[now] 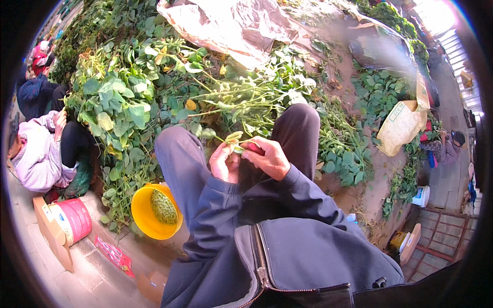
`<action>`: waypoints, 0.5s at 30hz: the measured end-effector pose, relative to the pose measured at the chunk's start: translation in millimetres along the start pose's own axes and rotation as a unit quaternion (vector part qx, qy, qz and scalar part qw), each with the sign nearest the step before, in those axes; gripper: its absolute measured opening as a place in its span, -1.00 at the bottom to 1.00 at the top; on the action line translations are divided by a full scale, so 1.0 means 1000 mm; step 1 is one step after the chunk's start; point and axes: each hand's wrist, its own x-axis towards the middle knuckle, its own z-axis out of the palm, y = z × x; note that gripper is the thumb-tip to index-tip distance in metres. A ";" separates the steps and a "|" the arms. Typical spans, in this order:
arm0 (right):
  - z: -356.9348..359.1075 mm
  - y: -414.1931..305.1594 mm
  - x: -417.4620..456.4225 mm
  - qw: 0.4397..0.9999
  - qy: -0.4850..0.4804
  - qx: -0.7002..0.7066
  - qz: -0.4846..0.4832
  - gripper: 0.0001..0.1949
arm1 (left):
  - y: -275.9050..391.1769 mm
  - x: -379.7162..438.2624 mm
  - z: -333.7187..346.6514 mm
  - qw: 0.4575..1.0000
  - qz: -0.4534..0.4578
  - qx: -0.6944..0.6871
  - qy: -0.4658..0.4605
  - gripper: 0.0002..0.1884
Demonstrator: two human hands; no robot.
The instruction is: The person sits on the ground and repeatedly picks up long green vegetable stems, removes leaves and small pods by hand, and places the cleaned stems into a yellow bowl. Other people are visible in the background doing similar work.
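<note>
Between my knees, my left hand (225, 161) pinches a green bean pod and stem (233, 139) at the fingertips. My right hand (269, 158) meets it from the right, its fingers closed on a small red-handled tool (255, 148), whose working end I cannot make out. The pod lies between the two hands. Cut leafy bean plants with pods (246, 96) lie in a heap just beyond my knees. To the left of my left leg, a yellow bucket (141, 211) leans over with green pods (163, 208) inside.
Plastic sheeting (231, 27) covers part of the heap. A pale woven sack (398, 125) lies at right. A person (40, 150) sits close on the left, near a pink and white bucket (71, 221); another person (443, 148) is at far right. A white bucket (421, 196) stands there.
</note>
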 end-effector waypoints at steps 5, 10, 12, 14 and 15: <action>0.004 0.009 -0.002 0.986 0.042 -0.122 -0.109 -0.80 | -0.015 0.006 -0.006 0.997 -0.035 -0.048 0.055 -0.73; 0.010 0.004 -0.004 0.968 0.033 -0.203 -0.144 -0.72 | -0.011 0.001 -0.009 0.998 -0.042 -0.039 0.021 -0.70; 0.013 0.005 -0.003 0.959 0.029 -0.226 -0.166 -0.70 | -0.019 0.001 -0.002 0.996 -0.022 -0.055 0.072 -0.68; 0.016 0.004 -0.003 0.953 0.025 -0.240 -0.184 -0.66 | -0.019 0.001 -0.006 0.997 -0.029 -0.061 0.035 -0.68; 0.017 0.006 -0.002 0.949 0.034 -0.246 -0.194 -0.66 | -0.020 0.002 -0.007 0.997 -0.034 -0.064 0.014 -0.67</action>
